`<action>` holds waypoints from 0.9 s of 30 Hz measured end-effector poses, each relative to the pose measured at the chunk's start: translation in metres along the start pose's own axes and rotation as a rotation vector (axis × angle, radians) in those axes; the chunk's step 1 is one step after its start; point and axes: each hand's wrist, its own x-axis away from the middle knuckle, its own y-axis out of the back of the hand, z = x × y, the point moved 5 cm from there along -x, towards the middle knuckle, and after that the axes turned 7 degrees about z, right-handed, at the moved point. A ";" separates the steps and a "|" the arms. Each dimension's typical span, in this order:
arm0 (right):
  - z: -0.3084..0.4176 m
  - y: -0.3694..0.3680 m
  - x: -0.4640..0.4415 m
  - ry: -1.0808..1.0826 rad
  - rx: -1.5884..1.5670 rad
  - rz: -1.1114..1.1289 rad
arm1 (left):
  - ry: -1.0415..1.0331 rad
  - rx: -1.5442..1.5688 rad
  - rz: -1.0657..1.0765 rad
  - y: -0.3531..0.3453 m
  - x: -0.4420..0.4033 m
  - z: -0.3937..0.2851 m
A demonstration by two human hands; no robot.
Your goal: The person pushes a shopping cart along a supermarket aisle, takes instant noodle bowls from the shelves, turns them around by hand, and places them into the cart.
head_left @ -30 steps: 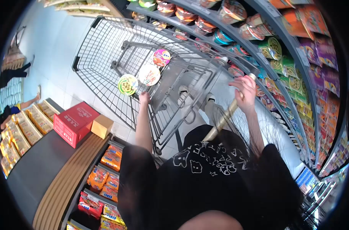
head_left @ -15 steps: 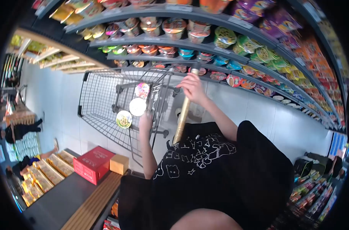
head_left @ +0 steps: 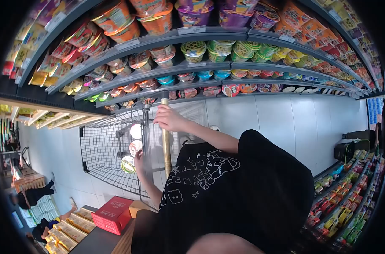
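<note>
A grey wire shopping cart stands in front of me with three round-lidded cups in it: a white-topped one, a white and red one and a green and white one. Beside the lower two cups is my left hand, its fingers slightly apart and nothing visibly held. My right hand has its fingers curled over the gold cart handle, near its far end.
Curved shelves of cup and bag noodles run across the top. At the lower left a red box sits on a dark counter near yellow packs. People are at the far left and far right. More packets line the lower right.
The view has swung round, so the shelves now stretch across the top. Cart and cups appear further left. My right hand remains on the handle and my left hand beside the cups.
</note>
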 end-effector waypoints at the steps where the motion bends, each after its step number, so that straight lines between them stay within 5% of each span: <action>1: -0.001 0.002 0.003 0.023 -0.006 -0.012 | 0.007 -0.041 0.019 0.000 -0.013 0.019; 7: -0.012 0.024 0.019 0.038 -0.050 -0.007 | -0.037 -0.518 -0.091 -0.013 -0.018 0.012; 11: -0.017 0.043 0.033 0.054 -0.022 -0.028 | -0.124 -0.406 -0.242 -0.044 0.027 -0.064; 16: -0.026 0.066 0.050 0.038 -0.047 -0.034 | -0.070 -0.019 -0.115 -0.086 0.041 -0.083; 23: -0.039 0.088 0.072 0.029 -0.066 -0.078 | -0.549 0.074 -0.329 -0.119 0.068 -0.155; 27: -0.043 0.103 0.071 -0.025 -0.153 -0.030 | -0.502 -0.036 -0.199 -0.144 0.067 -0.174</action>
